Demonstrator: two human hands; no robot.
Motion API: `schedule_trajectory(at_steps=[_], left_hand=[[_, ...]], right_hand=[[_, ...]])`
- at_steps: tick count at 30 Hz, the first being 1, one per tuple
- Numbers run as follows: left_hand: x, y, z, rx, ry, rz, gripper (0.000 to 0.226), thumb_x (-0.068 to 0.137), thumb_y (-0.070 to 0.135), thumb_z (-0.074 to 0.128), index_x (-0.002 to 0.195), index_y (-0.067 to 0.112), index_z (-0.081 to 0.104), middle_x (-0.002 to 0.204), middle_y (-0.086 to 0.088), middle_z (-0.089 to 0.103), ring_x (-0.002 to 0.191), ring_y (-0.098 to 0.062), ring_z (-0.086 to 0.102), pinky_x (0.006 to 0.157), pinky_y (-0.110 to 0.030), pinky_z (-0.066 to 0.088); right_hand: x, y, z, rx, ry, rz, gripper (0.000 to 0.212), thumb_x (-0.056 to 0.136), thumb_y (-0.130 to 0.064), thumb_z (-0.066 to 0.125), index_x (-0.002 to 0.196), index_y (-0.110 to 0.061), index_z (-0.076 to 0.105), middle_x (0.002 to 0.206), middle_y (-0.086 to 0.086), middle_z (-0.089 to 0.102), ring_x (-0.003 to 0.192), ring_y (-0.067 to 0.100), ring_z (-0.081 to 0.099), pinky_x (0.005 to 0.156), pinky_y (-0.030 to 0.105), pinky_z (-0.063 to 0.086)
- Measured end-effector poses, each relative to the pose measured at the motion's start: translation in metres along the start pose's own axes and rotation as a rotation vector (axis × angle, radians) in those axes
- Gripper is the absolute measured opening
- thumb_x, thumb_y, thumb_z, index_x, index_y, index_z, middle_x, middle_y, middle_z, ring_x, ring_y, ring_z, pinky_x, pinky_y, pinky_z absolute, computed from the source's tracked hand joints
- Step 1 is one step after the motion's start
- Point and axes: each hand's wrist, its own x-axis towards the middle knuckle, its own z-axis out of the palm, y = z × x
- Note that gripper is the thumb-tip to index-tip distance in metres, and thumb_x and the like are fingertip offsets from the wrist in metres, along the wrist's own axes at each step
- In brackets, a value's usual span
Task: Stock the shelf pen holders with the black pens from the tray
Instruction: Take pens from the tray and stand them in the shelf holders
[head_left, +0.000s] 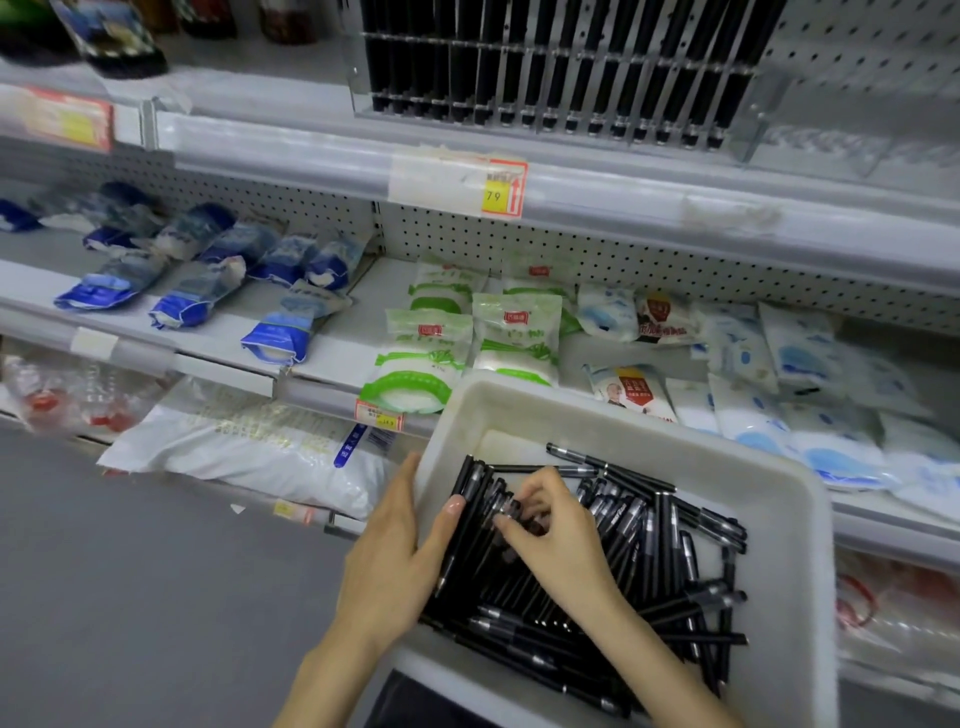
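It was the gathering step. The right hand (550, 535) had its fingers curled into the heap of black pens (649, 545) in the tray (779, 467), pinching a few, while the left hand (387, 561) clasped the tray's left wall, thumb inside. The pen holders (561, 78) stood well above, mostly full. Next, I judged, came a lift to a free slot, though I could see none plainly.

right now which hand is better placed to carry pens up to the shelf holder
Right. The right hand has its fingers curled into the black plastic pens; the left hand grips the white rectangular plastic tray by its rim.
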Motion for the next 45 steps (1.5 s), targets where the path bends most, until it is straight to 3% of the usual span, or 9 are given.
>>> schedule_trajectory(at_steps=[3, 7, 10, 14, 19, 22, 28, 35, 45], left_hand=[[0.003, -0.001, -0.001, -0.064, -0.008, 0.02, 0.082, 0.08, 0.068, 0.033, 0.151, 0.034, 0.01, 0.147, 0.028, 0.015, 0.139, 0.005, 0.017, 0.108, -0.02, 0.019], [0.011, 0.01, -0.018, -0.113, 0.024, 0.112, 0.079, 0.085, 0.063, 0.038, 0.153, 0.029, 0.015, 0.156, 0.019, 0.019, 0.14, 0.005, 0.016, 0.11, -0.016, 0.014], [0.028, 0.036, -0.048, -0.09, 0.17, 0.24, 0.068, 0.092, 0.065, 0.038, 0.148, 0.029, 0.025, 0.151, 0.019, 0.028, 0.133, 0.008, 0.025, 0.101, -0.004, 0.018], [0.061, 0.09, -0.096, -0.134, 0.392, 0.43, 0.067, 0.087, 0.06, 0.036, 0.145, 0.025, 0.034, 0.14, 0.018, 0.038, 0.128, 0.004, 0.035, 0.105, -0.018, 0.029], [0.111, 0.151, -0.141, -0.059, 0.559, 0.58, 0.056, 0.098, 0.043, 0.042, 0.145, 0.014, 0.032, 0.14, 0.008, 0.037, 0.127, 0.0, 0.032, 0.1, -0.01, 0.022], [0.145, 0.169, -0.156, -0.029, 0.555, 0.541, 0.06, 0.1, 0.038, 0.044, 0.149, 0.009, 0.023, 0.151, -0.007, 0.032, 0.137, -0.017, 0.031, 0.107, -0.021, 0.022], [0.188, 0.165, -0.163, -0.05, 0.438, 0.469, 0.073, 0.099, 0.046, 0.043, 0.152, 0.015, 0.003, 0.155, -0.012, 0.025, 0.14, -0.021, 0.028, 0.113, -0.034, 0.026], [0.199, 0.152, -0.155, 0.01, 0.451, 0.491, 0.075, 0.098, 0.046, 0.042, 0.153, 0.014, 0.003, 0.151, -0.012, 0.033, 0.136, -0.019, 0.036, 0.107, -0.031, 0.03], [0.209, 0.142, -0.149, 0.103, 0.506, 0.521, 0.07, 0.098, 0.047, 0.041, 0.152, 0.014, 0.012, 0.153, -0.008, 0.03, 0.138, -0.019, 0.033, 0.111, -0.039, 0.03]], right_hand=[[0.001, -0.001, -0.003, 0.173, -0.024, 0.065, 0.028, 0.076, -0.012, 0.077, 0.081, -0.028, 0.054, 0.077, -0.001, 0.064, 0.068, 0.008, 0.061, 0.065, 0.035, 0.055], [0.008, -0.025, -0.029, 0.262, 0.013, -0.041, 0.028, 0.071, -0.008, 0.08, 0.083, -0.025, 0.061, 0.072, -0.003, 0.058, 0.061, 0.001, 0.054, 0.061, 0.016, 0.043], [0.018, -0.066, -0.062, 0.339, 0.009, -0.106, 0.021, 0.072, -0.01, 0.079, 0.082, -0.013, 0.062, 0.07, 0.001, 0.06, 0.057, 0.01, 0.058, 0.054, 0.018, 0.045], [0.032, -0.139, -0.113, 0.39, 0.025, -0.295, 0.023, 0.071, -0.009, 0.076, 0.083, -0.003, 0.057, 0.071, 0.004, 0.067, 0.054, 0.017, 0.064, 0.051, 0.023, 0.052], [0.049, -0.231, -0.174, 0.396, 0.12, -0.607, 0.023, 0.069, -0.011, 0.074, 0.083, -0.005, 0.056, 0.072, 0.006, 0.067, 0.06, 0.021, 0.069, 0.058, 0.022, 0.054], [0.066, -0.271, -0.199, 0.353, 0.164, -0.72, 0.019, 0.077, -0.001, 0.072, 0.085, -0.008, 0.056, 0.077, 0.007, 0.067, 0.064, 0.014, 0.069, 0.062, 0.021, 0.054], [0.123, -0.308, -0.22, 0.203, 0.248, -0.782, 0.02, 0.088, -0.01, 0.065, 0.103, -0.005, 0.053, 0.087, 0.004, 0.066, 0.072, 0.012, 0.07, 0.067, 0.023, 0.055], [0.157, -0.302, -0.205, 0.022, 0.467, -0.897, 0.027, 0.09, -0.023, 0.062, 0.103, -0.014, 0.041, 0.087, 0.001, 0.06, 0.065, 0.006, 0.066, 0.055, 0.016, 0.048], [0.177, -0.303, -0.195, 0.038, 0.452, -0.912, 0.025, 0.088, -0.017, 0.065, 0.098, -0.013, 0.042, 0.084, -0.004, 0.057, 0.067, 0.008, 0.067, 0.056, 0.018, 0.05]])
